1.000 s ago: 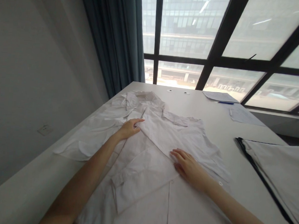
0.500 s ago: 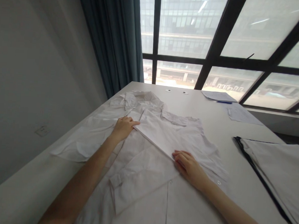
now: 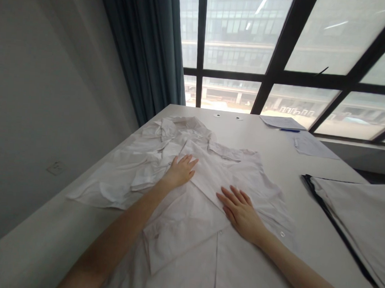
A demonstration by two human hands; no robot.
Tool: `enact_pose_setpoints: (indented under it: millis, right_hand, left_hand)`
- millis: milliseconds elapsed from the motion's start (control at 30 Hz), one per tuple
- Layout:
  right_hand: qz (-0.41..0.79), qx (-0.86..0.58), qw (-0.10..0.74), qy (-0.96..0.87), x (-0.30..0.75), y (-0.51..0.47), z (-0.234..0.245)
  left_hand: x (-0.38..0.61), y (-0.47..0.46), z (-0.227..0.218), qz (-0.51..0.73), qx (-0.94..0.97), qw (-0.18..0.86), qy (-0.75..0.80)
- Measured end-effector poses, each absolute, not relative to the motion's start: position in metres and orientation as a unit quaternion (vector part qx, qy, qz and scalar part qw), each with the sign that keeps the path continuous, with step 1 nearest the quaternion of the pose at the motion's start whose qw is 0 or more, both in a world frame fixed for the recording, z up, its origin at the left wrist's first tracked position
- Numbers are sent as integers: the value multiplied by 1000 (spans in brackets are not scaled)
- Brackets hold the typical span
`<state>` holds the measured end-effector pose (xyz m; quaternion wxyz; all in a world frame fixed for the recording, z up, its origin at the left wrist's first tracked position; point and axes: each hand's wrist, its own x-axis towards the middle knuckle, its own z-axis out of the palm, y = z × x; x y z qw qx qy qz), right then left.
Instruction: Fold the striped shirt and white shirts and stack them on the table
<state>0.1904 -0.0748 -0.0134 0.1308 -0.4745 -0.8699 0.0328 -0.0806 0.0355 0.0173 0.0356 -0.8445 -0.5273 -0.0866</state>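
A white button-up shirt (image 3: 243,173) lies spread on a white table (image 3: 277,145), partly folded over itself. My left hand (image 3: 181,170) rests flat on the folded panel near the collar, fingers stretched out. My right hand (image 3: 240,210) lies flat on the same fold lower down, fingers spread. Neither hand holds anything. More crumpled white cloth (image 3: 139,167) lies to the left of my left hand.
A folded pale garment with a dark edge (image 3: 354,214) lies at the right of the table. Papers (image 3: 312,147) and a blue pen (image 3: 290,130) sit at the far side by the window. A grey wall and dark curtain (image 3: 149,50) stand on the left.
My left hand has moved right, from the fold's left edge onto the panel, and opened flat. The sleeve cloth at the left is more bunched. My right hand has spread its fingers.
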Motion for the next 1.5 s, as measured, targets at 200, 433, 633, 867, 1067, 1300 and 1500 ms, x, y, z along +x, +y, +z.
enact_pose_setpoints:
  millis: [200,433,633,867,1067,1300,1500]
  right_hand:
    - [9,-514,73,-855,197,-79,-18]
    - [85,-536,111,-832,241,-97,-14]
    - [171,-658,225,-699,316,-97,15]
    - [222,-692,147,-671,336,-98,22]
    - [257,-670,160,-678,333,-99,28]
    - [404,-636,167,-636,335,-113,55]
    - [434,-639,136,-620,334,-136,95]
  left_hand:
    - [-92,42,9,-12,-818,67,-571]
    - [-97,42,7,-34,-796,71,-600]
    - [-96,34,4,-144,-814,108,-553]
    - [-100,33,11,-141,-914,24,-379]
    - [-104,31,19,-96,-924,-53,-366]
    - [-108,27,17,-140,-925,-32,-353]
    - [-112,30,16,-148,-918,-16,-367]
